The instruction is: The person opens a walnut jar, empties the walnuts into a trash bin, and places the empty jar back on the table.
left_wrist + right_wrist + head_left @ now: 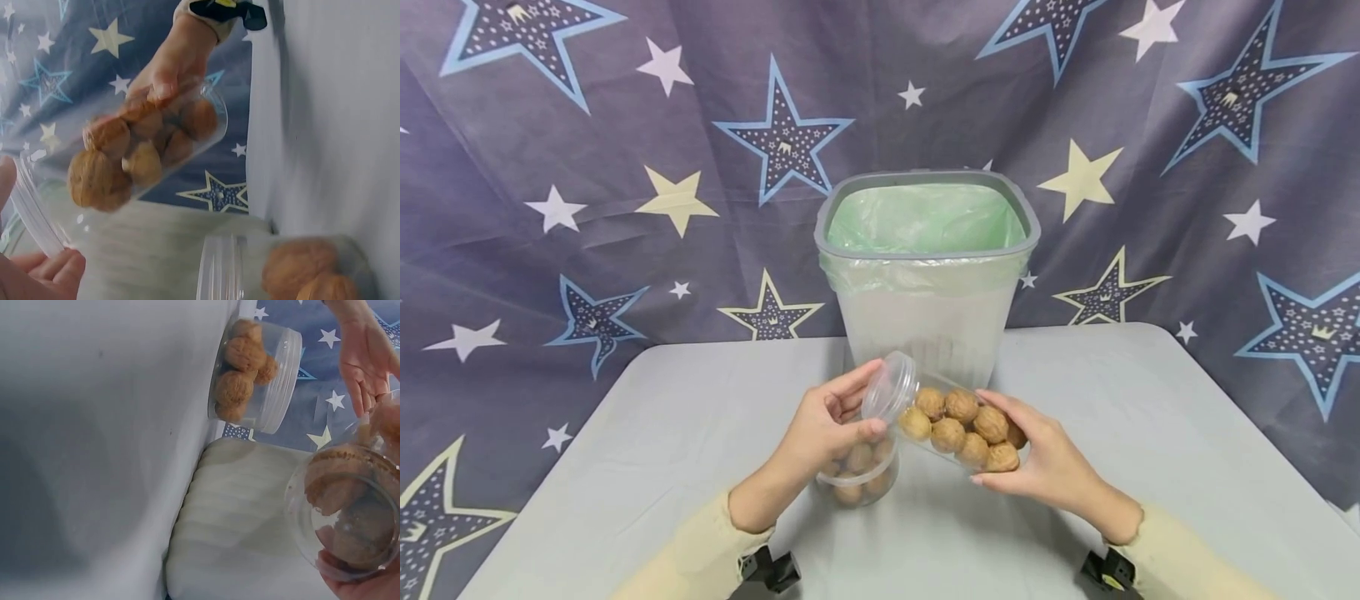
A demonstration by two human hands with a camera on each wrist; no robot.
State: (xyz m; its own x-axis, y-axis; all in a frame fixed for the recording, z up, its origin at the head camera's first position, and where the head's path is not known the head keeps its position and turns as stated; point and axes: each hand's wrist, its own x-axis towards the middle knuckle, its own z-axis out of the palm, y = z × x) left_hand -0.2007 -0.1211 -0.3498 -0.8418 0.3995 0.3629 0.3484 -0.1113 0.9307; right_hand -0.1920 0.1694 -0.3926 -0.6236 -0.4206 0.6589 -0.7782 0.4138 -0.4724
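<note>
A clear plastic jar [966, 429] of walnuts is held tilted above the table, its lidded end up and to the left. My right hand [1048, 458] grips the jar's body near its base, thumb on the near side. At the other end, my left hand [820, 429] holds the clear ridged lid [891, 387] between thumb and fingers. The lid sits at the jar's mouth; whether it is loose I cannot tell. Below the left hand stands a second clear jar [861, 479] of walnuts, upright and partly hidden. Its ridged top [284, 381] shows in the right wrist view.
A white bin [925, 321] with a grey rim and a green liner bag [925, 217] stands behind the jars at the table's back edge. The grey table [700, 442] runs beneath both hands. A star-patterned cloth [880, 83] hangs behind.
</note>
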